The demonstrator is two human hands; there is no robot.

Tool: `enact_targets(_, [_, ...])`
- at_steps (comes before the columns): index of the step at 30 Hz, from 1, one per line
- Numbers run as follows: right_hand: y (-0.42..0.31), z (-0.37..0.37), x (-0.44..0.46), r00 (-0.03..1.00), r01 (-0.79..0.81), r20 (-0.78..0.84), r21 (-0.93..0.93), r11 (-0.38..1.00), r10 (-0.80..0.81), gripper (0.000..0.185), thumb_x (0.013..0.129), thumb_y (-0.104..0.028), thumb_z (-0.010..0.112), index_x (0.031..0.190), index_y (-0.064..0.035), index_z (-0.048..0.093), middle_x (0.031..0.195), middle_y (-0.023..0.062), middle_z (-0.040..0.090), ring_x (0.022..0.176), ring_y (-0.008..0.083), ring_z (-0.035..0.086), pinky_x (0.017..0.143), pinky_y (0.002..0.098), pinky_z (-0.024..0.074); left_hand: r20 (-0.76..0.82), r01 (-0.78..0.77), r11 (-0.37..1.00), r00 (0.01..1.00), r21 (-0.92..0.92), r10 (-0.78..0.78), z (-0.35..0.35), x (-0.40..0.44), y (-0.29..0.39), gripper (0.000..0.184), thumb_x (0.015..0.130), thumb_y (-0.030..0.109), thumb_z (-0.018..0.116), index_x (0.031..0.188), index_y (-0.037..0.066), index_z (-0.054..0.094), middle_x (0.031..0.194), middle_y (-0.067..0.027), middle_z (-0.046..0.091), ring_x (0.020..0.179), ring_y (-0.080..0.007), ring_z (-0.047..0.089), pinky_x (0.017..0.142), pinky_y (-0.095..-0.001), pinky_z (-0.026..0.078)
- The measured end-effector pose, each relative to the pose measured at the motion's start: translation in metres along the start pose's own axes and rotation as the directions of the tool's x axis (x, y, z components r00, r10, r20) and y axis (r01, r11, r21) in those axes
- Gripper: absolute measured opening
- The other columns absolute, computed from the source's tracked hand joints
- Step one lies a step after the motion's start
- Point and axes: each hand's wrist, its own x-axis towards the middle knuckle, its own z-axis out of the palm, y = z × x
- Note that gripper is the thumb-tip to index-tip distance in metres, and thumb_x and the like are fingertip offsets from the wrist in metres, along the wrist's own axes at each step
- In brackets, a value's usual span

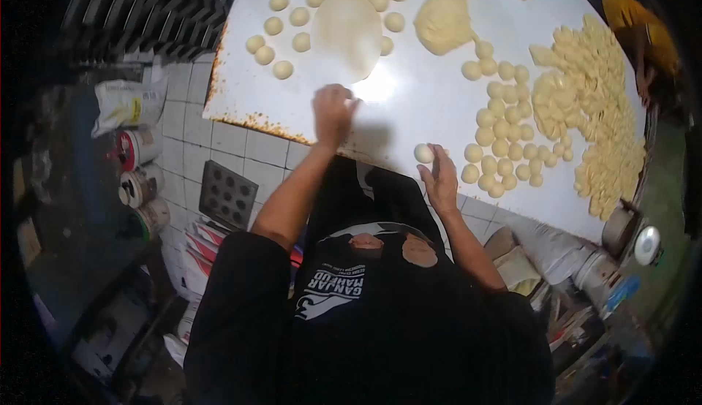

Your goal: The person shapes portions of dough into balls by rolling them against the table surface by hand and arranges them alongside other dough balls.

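my right hand [441,178] has its grip part-open, fingers at a pale dough ball [423,153] by the table's [248,94] near edge; it looks light, soft, best cupped around its sides. my left hand [334,116] curls near the flat dough sheet [347,32]; i can't tell if it's holding anything.

Paved with pale square tiles [229,137] beside a rust-edged white surface [409,105]; cluttered with buckets [143,148] and a sack [130,104]; dim toward the edges.
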Motion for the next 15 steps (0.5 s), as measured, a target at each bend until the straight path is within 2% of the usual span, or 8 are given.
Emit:
enact_targets(3, [-0.039,0.004,0.049,0.962,-0.018,0.271,-0.108,0.994,0.047,0.038,0.097,-0.014,0.075,0.133,-0.0051,0.067,0.126,0.0215,0.067,0.111,0.0432,0.068,0.095,0.0482,0.0566,0.076,-0.174,0.959,0.978,-0.224,0.195,-0.013,-0.041,0.001,0.018,0.094,0.013,0.073,0.109,0.006,0.067,0.113,-0.0157,0.067,0.116,-0.0383,0.062,0.104,-0.0535,0.047])
enact_targets(7, [-0.149,0.041,0.161,0.972,0.083,0.201,0.170,0.982,-0.117,0.038,0.094,-0.022,0.081,0.124,-0.0034,0.067,0.119,0.0204,0.066,0.103,0.0424,0.068,0.086,0.0497,0.0562,0.116,-0.178,0.926,0.967,-0.334,0.228,-0.063,-0.059,-0.069,0.022,0.097,0.010,0.068,0.117,0.003,0.065,0.117,-0.0194,0.067,0.117,-0.0417,0.063,0.103,-0.0537,0.051])
enact_targets(8, [-0.169,0.066,0.184,0.979,0.098,0.147,0.274,0.957,-0.142,0.041,0.092,-0.025,0.083,0.123,-0.0031,0.068,0.119,0.0209,0.067,0.102,0.0427,0.068,0.085,0.0499,0.0557,0.079,-0.108,0.953,0.988,-0.284,0.136,-0.078,-0.045,-0.080,0.025,0.097,0.008,0.070,0.121,0.003,0.064,0.119,-0.0194,0.066,0.117,-0.0422,0.064,0.102,-0.0524,0.052])
enact_targets(10, [-0.182,0.129,0.221,0.971,0.179,0.158,0.020,0.984,-0.180,0.050,0.087,-0.030,0.088,0.125,-0.0041,0.067,0.120,0.0207,0.068,0.107,0.0425,0.068,0.089,0.0500,0.0554,0.021,0.096,0.944,0.995,-0.316,-0.094,-0.118,-0.007,-0.094,0.022,0.099,0.006,0.067,0.120,0.000,0.065,0.118,-0.0224,0.067,0.112,-0.0437,0.065,0.096,-0.0505,0.054])
enact_targets(11, [-0.175,0.159,0.234,0.938,0.332,0.130,-0.058,0.942,-0.322,0.059,0.084,-0.032,0.090,0.131,-0.0063,0.066,0.122,0.0192,0.069,0.113,0.0421,0.067,0.096,0.0501,0.0545,0.003,0.329,0.887,0.938,-0.325,-0.347,-0.125,0.008,-0.106,0.020,0.099,0.007,0.070,0.117,0.000,0.067,0.116,-0.0223,0.068,0.112,-0.0430,0.066,0.096,-0.0516,0.053])
enact_targets(13, [-0.169,0.170,0.215,0.909,0.409,-0.152,0.156,0.899,-0.387,0.060,0.083,-0.031,0.090,0.135,-0.0086,0.067,0.126,0.0175,0.070,0.114,0.0407,0.066,0.099,0.0492,0.0543,-0.165,-0.022,0.993,0.985,0.117,0.042,-0.118,0.020,-0.169,0.033,0.095,0.017,0.080,0.122,0.001,0.070,0.126,-0.0216,0.070,0.115,-0.0422,0.066,0.100,-0.0570,0.050])
enact_targets(14, [-0.178,0.129,0.205,0.951,0.308,-0.002,0.100,0.946,-0.309,0.052,0.087,-0.027,0.088,0.130,-0.0078,0.067,0.126,0.0183,0.069,0.113,0.0400,0.066,0.097,0.0481,0.0552,-0.058,0.049,0.990,0.997,0.132,-0.042,-0.125,0.029,-0.188,0.039,0.093,0.019,0.082,0.126,0.001,0.071,0.134,-0.0224,0.069,0.121,-0.0431,0.065,0.106,-0.0584,0.048])
enact_targets(15, [-0.191,0.090,0.197,0.970,0.191,0.144,0.051,0.980,-0.196,0.043,0.090,-0.023,0.085,0.125,-0.0070,0.067,0.126,0.0190,0.069,0.112,0.0393,0.067,0.095,0.0469,0.0561,-0.121,0.037,0.925,0.993,0.379,0.010,-0.127,0.033,-0.175,0.042,0.093,0.020,0.082,0.128,0.001,0.071,0.137,-0.0225,0.068,0.126,-0.0434,0.063,0.109,-0.0586,0.046])
